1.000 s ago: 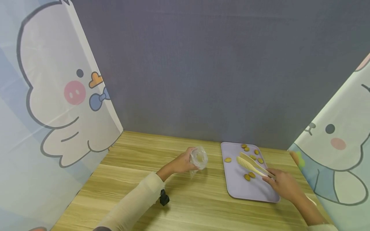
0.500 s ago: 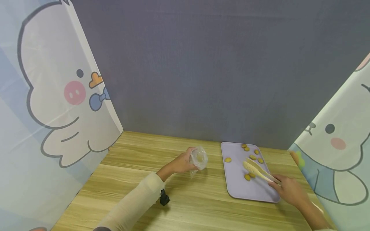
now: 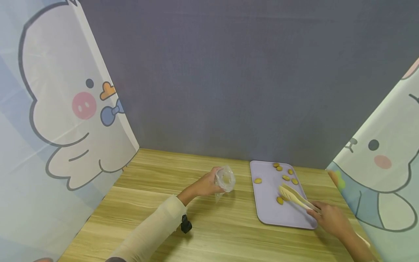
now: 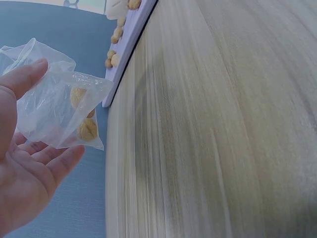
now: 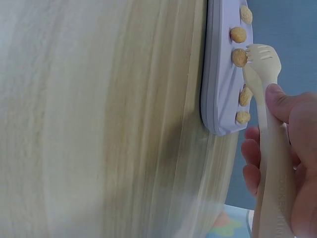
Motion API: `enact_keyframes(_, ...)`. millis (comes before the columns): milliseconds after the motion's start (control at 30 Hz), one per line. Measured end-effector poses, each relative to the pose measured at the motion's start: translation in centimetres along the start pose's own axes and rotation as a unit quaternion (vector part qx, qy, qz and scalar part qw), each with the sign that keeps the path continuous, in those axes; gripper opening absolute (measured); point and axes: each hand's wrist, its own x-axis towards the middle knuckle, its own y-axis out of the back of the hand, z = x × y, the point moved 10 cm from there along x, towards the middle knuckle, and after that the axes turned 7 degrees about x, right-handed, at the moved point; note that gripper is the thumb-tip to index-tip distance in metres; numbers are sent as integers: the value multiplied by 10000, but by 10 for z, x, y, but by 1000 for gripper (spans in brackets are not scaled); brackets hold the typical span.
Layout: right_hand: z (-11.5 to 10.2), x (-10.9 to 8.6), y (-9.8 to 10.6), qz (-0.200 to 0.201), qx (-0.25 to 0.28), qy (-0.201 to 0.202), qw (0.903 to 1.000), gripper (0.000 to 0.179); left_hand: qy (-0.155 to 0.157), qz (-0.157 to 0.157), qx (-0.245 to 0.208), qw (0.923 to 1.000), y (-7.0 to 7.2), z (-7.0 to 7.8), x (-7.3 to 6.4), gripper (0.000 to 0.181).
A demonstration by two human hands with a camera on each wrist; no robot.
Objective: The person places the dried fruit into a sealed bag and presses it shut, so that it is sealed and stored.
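Observation:
My left hand [image 3: 207, 185] holds a clear plastic bag [image 3: 225, 179] over the table, its mouth spread in a round opening. Through the film in the left wrist view, a few walnuts [image 4: 87, 129] show at the bag's bottom; the thumb lies against one side with fingers behind. At the right, my right hand [image 3: 332, 219] grips cream-coloured tongs [image 3: 299, 199], thumb on one arm and fingers curled round the other. The tongs' tips are right at a walnut [image 5: 239, 58] on the lilac tray [image 3: 268, 211], partly covering it in the head view. Another walnut [image 3: 280, 200] lies just beside them.
Several more walnuts [image 3: 286, 178] are scattered toward the tray's far end, with a lone walnut [image 3: 258, 181] by its left edge. A grey wall [image 3: 209, 80] rises behind the wooden table [image 3: 229, 233]. Cartoon-printed sheets [image 3: 75, 109] flank both sides.
My right hand and the tongs have moved rightward and nearer to me, bringing the tips from the tray's middle down to the pair of walnuts. The left hand and bag stay in place.

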Motion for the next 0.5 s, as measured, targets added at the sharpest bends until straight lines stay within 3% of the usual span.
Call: enact_keyframes(500, 1, -2, -4, -174, 116, -62, 9998, 33, -5, -70, -144, 9999, -1, -1, 0, 93)
